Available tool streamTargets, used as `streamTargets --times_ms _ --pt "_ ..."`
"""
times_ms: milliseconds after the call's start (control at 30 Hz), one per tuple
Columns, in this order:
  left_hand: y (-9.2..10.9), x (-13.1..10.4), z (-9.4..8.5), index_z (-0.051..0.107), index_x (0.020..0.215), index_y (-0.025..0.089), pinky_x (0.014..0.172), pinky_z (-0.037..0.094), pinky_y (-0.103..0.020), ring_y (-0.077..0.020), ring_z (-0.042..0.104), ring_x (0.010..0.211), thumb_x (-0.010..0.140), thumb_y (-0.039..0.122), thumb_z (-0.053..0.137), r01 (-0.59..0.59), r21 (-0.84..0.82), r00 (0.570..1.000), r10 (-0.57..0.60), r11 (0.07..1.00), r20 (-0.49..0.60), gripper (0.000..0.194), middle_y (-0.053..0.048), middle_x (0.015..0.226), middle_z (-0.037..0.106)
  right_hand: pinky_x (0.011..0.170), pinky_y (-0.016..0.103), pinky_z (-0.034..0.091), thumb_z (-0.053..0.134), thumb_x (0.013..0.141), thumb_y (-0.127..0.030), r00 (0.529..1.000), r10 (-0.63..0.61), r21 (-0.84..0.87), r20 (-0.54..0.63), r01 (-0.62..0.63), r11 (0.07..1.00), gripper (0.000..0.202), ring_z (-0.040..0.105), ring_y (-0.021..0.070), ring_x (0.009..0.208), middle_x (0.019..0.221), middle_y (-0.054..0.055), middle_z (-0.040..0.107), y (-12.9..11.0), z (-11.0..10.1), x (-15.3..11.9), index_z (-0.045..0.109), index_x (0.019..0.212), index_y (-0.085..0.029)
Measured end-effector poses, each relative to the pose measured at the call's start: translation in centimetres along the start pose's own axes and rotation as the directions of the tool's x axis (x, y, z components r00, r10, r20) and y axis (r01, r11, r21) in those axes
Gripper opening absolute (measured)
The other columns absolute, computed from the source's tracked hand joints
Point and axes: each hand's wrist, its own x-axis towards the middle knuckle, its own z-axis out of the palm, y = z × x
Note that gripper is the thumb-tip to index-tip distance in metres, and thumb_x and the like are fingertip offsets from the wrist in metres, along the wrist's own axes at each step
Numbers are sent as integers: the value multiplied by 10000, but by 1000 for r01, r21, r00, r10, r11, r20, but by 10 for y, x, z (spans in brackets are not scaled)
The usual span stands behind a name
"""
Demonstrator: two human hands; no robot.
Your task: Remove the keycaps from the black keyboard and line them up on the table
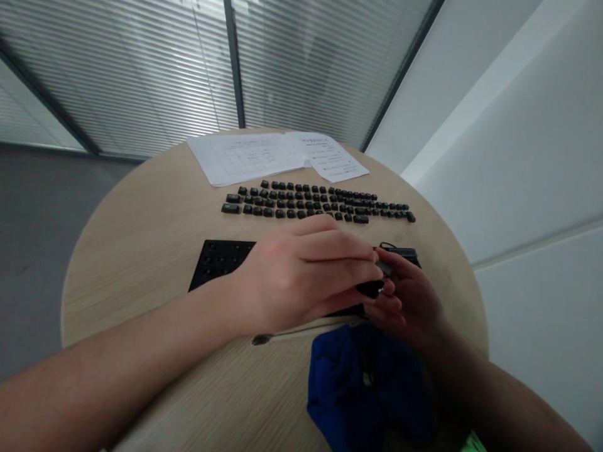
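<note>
My left hand (301,270) reaches across the black keyboard base (221,258), its fingers closed round a small dark object (370,288) at the base's right part. From the other side my right hand (409,295) meets it, the thumb and fingers pinching a small grey piece (384,268). What exactly these pieces are is too small and partly covered to tell. The left hand hides the middle of the base. Behind the hands, several loose black keycaps (301,204) lie in rows on the round wooden table (141,251).
Two printed paper sheets (249,157) lie at the table's far edge. A blue cloth pouch (343,383) is at the near side, below the hands. A dark spot (260,339) shows beside the base. Blinds (141,75) and a white wall (532,157) stand beyond.
</note>
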Motion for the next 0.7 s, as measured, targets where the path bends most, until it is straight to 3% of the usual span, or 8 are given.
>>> streamTargets --times_ms 133,267,500,700 --pt "0 -1 -1 731 1163 228 906 631 -312 -180 750 1017 1031 277 674 -14 -7 1000 14 1000 0 152 -62 1155 795 306 181 351 581 935 -412 994 -37 62 -100 43 997 216 448 116 360 503 -65 513 -2 1 -1 593 812 -236" --pt "-3 -2 2 731 1157 229 896 632 -322 -188 753 1019 1019 282 694 -14 -24 1000 14 1000 -4 152 -66 1139 798 310 175 378 591 941 -392 994 -34 89 -107 44 995 179 507 120 369 501 -70 543 -3 0 -1 625 877 -228" --pt "-1 3 0 731 1140 186 869 628 -330 -183 762 952 979 262 753 17 -28 1000 -17 999 15 180 -79 1086 803 328 190 464 503 1002 -360 1000 11 166 -20 -8 986 223 628 143 414 530 -51 613 -3 0 -2 625 884 -216" --pt "5 5 1 737 1101 193 800 626 -315 -165 756 880 944 261 798 35 -53 999 -36 998 -24 182 -60 1039 798 326 234 504 288 1084 -296 989 85 165 -120 -65 984 432 653 170 399 525 -4 652 -2 10 -2 634 843 -199"
